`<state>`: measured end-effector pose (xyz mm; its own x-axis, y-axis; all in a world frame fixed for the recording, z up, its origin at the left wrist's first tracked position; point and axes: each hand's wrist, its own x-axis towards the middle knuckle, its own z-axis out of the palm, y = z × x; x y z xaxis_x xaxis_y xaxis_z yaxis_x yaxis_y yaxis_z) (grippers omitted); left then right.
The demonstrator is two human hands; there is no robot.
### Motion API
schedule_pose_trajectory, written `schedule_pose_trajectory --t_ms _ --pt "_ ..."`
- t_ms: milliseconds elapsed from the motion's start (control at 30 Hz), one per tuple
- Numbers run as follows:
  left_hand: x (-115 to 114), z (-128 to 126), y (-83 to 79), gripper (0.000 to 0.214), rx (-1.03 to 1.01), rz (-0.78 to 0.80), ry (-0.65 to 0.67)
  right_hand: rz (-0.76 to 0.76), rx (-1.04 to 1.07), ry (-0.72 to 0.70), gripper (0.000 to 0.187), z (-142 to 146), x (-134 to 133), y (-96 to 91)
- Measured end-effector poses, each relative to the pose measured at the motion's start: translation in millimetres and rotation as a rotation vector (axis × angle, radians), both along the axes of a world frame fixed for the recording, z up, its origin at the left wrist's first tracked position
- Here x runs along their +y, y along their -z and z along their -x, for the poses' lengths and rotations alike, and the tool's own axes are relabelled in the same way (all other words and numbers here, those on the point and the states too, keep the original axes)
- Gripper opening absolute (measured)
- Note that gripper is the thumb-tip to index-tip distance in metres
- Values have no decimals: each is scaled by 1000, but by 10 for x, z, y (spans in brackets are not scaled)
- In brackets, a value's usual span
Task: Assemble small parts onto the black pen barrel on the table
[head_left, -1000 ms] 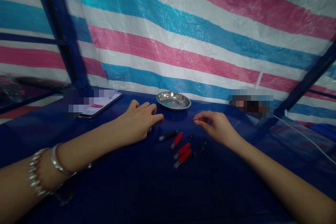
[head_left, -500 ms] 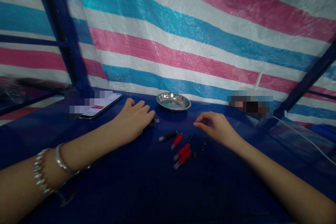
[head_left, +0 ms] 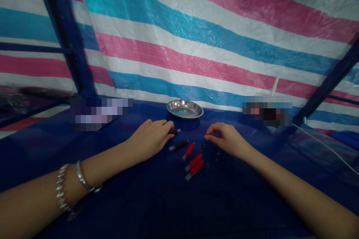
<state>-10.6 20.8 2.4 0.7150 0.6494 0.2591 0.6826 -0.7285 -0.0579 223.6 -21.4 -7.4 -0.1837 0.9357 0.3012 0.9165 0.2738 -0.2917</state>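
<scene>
My left hand [head_left: 154, 136] is closed on a small black stick with a silvery end [head_left: 176, 132], which pokes out past the fingertips. My right hand [head_left: 226, 137] has thumb and forefinger pinched around a thin, shiny chain-like piece [head_left: 206, 142], too small to make out fully. Between the hands lie another black stick [head_left: 180, 144] and a red stick [head_left: 189, 151], both with silvery ends. Nearer to me are two more red ones side by side, an upper red stick [head_left: 195, 161] and a lower red stick [head_left: 195, 169]. Small dark metal bits [head_left: 217, 154] lie just right of them.
A round steel dish [head_left: 185, 109] stands on the blue tabletop [head_left: 157, 201], beyond the hands. Pixelated patches cover an object at back left [head_left: 98, 114] and another at back right [head_left: 267, 112]. A white cable [head_left: 322, 144] runs rightward. Striped sheeting [head_left: 196, 52] hangs behind.
My left hand has moved right, bringing the black stick nearer the middle. My right hand has dropped slightly toward me and now pinches the small chain-like piece.
</scene>
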Motion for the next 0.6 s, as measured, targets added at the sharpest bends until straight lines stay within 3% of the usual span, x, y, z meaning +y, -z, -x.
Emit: schedule_pose_trajectory --t_ms 367,600 --pt "-54 -39 22 16 -42 27 81 33 29 -40 14 11 4 30" --pt "-182 -53 -31 31 -48 28 122 1 51 -71 16 20 -17 15"
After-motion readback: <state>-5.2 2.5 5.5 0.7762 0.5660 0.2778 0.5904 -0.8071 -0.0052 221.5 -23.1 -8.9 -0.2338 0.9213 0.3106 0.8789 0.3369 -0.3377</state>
